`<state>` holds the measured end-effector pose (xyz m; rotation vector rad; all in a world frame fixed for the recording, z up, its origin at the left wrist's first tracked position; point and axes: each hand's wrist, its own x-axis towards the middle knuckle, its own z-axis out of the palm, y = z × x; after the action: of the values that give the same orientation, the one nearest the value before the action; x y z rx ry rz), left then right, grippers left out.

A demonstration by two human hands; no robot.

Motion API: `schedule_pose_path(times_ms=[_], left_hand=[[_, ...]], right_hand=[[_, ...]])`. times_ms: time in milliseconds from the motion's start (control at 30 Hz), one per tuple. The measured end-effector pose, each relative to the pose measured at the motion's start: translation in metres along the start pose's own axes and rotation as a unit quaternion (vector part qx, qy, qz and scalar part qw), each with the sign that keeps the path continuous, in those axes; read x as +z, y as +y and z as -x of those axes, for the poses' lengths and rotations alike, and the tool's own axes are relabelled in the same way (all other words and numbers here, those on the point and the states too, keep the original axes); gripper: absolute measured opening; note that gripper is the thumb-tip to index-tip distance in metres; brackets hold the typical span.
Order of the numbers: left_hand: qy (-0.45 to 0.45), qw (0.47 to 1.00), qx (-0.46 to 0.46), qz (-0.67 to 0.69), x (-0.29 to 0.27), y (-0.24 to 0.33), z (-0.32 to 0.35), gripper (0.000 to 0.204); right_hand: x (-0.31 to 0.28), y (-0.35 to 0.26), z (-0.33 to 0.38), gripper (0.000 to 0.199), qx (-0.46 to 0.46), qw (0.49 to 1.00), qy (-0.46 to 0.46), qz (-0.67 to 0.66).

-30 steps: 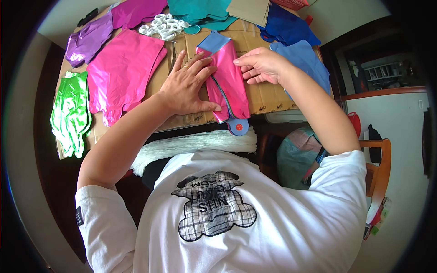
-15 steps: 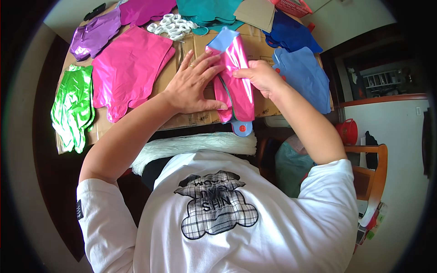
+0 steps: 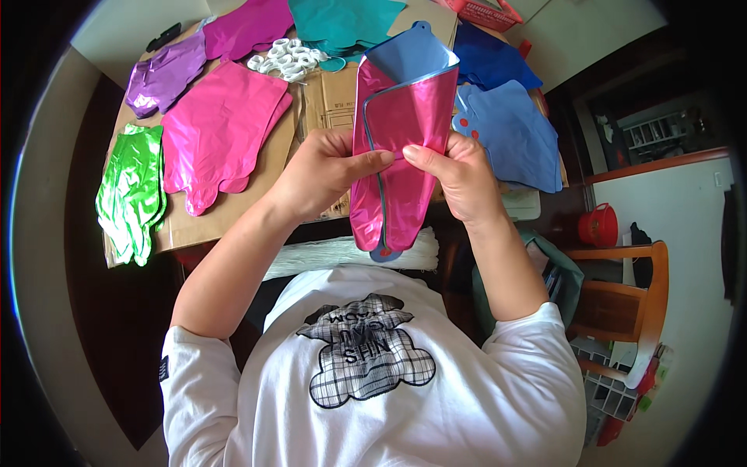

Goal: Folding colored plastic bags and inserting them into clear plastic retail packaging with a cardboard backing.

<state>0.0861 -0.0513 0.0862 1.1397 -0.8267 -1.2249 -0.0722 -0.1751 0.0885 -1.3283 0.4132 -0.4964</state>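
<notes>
A folded foil balloon (image 3: 408,109), pink outside with blue layers showing at its top opening, is held up in front of me between both hands. My left hand (image 3: 323,171) pinches its left side, thumb lying across the front. Opposite it, my right hand (image 3: 467,179) grips the right side, and the two thumb tips almost meet at the middle. The fingers behind the foil are hidden. A dark-edged flap runs down its front, and a rounded blue tab (image 3: 385,254) sticks out at the bottom. Light blue flat foil balloons (image 3: 513,132) lie beyond my right hand.
Cardboard (image 3: 268,167) covers the table. On it lie pink (image 3: 226,124), green (image 3: 132,187), purple (image 3: 165,74), teal (image 3: 342,23) and dark blue foil stacks (image 3: 490,58), plus white string coils (image 3: 288,58). A white strand bundle (image 3: 311,257) hangs before me; a wooden chair (image 3: 615,300) stands right.
The folded balloon has been lifted off the cardboard and brought nearer. My left hand has gone from lying flat on it to pinching its side; my right hand has moved down its right edge.
</notes>
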Motion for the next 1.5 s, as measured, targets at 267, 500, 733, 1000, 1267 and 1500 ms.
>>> schedule_pose_path(times_ms=[267,500,733,1000,1267,1500], left_hand=[[0.005,0.997,-0.057,0.045,0.009,0.006,0.007,0.014],[-0.001,0.997,-0.035,0.069,0.006,0.001,0.010,0.013],[-0.009,0.989,-0.075,0.130,0.001,0.001,0.015,0.012],[0.008,0.988,-0.083,0.133,0.005,0.002,0.017,0.013],[0.003,0.997,-0.058,0.052,0.000,0.003,0.012,0.012],[0.027,0.990,0.031,0.132,0.013,0.000,0.011,0.017]], right_hand=[[-0.003,-0.007,0.016,0.012,-0.006,1.000,-0.017,-0.017],[-0.010,0.000,0.020,0.010,0.018,0.999,-0.039,-0.023],[-0.013,-0.004,0.032,0.022,0.070,0.994,-0.088,-0.015],[-0.007,0.012,0.033,0.014,0.092,0.980,-0.039,-0.171],[-0.007,0.013,0.029,0.028,0.096,0.961,-0.070,-0.249],[-0.006,0.024,0.024,0.030,0.070,0.935,-0.069,-0.341]])
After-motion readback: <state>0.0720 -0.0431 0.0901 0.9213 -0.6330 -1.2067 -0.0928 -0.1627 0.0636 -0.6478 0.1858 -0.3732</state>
